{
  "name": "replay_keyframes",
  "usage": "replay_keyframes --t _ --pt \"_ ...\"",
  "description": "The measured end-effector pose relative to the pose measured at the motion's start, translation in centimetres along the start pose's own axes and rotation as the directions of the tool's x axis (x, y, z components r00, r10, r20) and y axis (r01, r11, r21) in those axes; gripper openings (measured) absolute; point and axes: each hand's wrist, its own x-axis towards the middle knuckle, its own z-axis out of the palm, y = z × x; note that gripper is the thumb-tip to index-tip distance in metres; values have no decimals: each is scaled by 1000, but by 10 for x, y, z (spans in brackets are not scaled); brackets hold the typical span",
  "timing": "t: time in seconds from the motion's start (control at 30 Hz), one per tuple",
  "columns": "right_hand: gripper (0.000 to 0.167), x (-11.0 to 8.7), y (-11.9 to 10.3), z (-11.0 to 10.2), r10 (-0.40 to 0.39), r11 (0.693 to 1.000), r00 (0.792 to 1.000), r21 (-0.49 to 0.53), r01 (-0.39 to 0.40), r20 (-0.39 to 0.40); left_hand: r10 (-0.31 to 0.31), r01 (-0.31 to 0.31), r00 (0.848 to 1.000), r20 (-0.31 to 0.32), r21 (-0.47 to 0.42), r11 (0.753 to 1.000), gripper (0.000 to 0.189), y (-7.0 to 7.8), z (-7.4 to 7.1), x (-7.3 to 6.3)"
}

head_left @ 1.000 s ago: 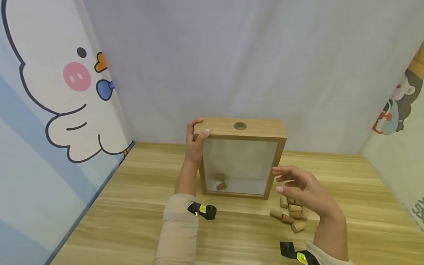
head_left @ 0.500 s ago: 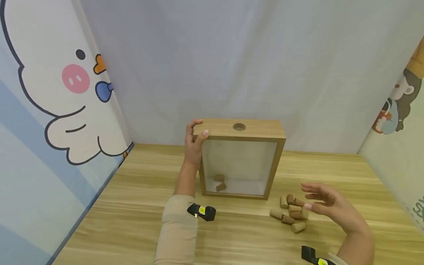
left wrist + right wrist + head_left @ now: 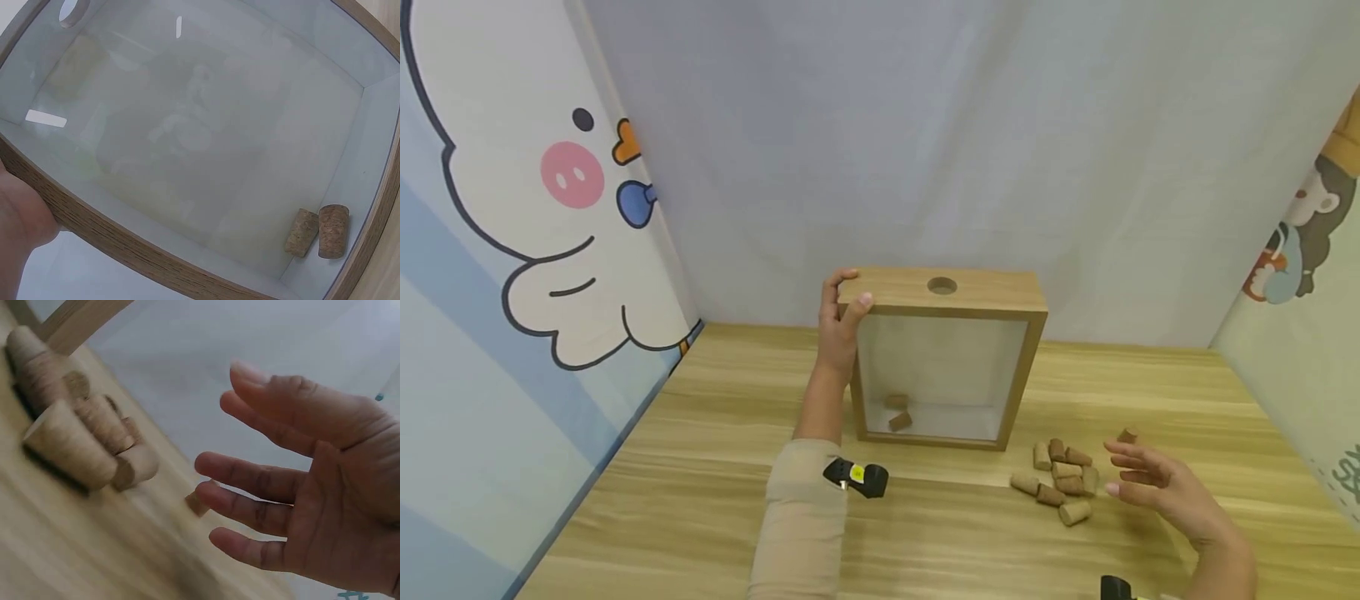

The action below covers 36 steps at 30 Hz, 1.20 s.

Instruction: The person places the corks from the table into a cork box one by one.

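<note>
My left hand (image 3: 838, 337) grips the upper left corner of a wooden shadow box (image 3: 951, 295), thumb on the front edge of its top. The box stands upright with a clear front and a round hole (image 3: 942, 286) in the top. Two corks lie inside at the bottom; in the left wrist view a darker cork (image 3: 334, 231) leans by a paler cork (image 3: 302, 233). Just right of a loose pile of corks (image 3: 1067, 472) hovers my right hand (image 3: 1172, 492), fingers spread and loosely bent, nothing held. Past its fingertips lies a single cork (image 3: 1127, 435).
A wood-grain table (image 3: 925, 533) carries the box and the corks. Behind it hangs a pale grey curtain (image 3: 925, 142). Panels with cartoon prints border the left and right sides, including a white cartoon figure (image 3: 497, 125).
My right hand has moved from beside the box's right side to the right and down, past the cork pile. A single cork behind it now shows. The left hand and box have stayed put.
</note>
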Motion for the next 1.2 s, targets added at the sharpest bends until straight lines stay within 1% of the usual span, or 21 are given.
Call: replay_keyframes --t 0.1,0.2,0.3,0.37,0.47,0.63,0.83,0.9,0.97,1.1,1.2 --pt "62 4 14 8 42 999 998 8 -42 -37 6 -6 1000 9 1 1000 55 1 0 1" --pt "63 8 24 15 72 997 995 17 -71 -68 3 -3 1000 2 4 1000 56 2 -1 1" --pt "62 9 28 19 81 997 992 19 -80 -93 2 -2 1000 -10 8 1000 57 2 -1 1" --pt "60 11 29 21 79 997 991 0 -79 -106 4 -4 1000 -11 12 1000 57 3 -2 1" --pt "56 12 27 24 72 996 991 -46 -78 -116 8 -8 1000 -5 18 1000 56 3 -2 1" --pt "51 14 24 27 61 989 989 -124 -78 -138 -10 10 1000 -8 19 1000 56 5 -2 0" --pt "51 8 18 24 81 980 986 -166 -106 -148 -36 37 999 -13 27 999 56 5 -2 -3" --pt "51 5 16 22 75 977 985 -187 -103 -154 -37 37 999 -16 25 999 57 4 -2 -3" --pt "52 3 12 22 78 977 985 -187 -107 -157 -32 33 999 -19 21 999 57 4 -2 -3" --pt "57 5 0 25 53 983 983 -167 -83 -175 -13 13 1000 -16 10 1000 55 3 -2 -1" --pt "58 7 -10 33 27 995 979 -88 -45 -200 -19 20 1000 -10 15 1000 54 3 -3 -2"
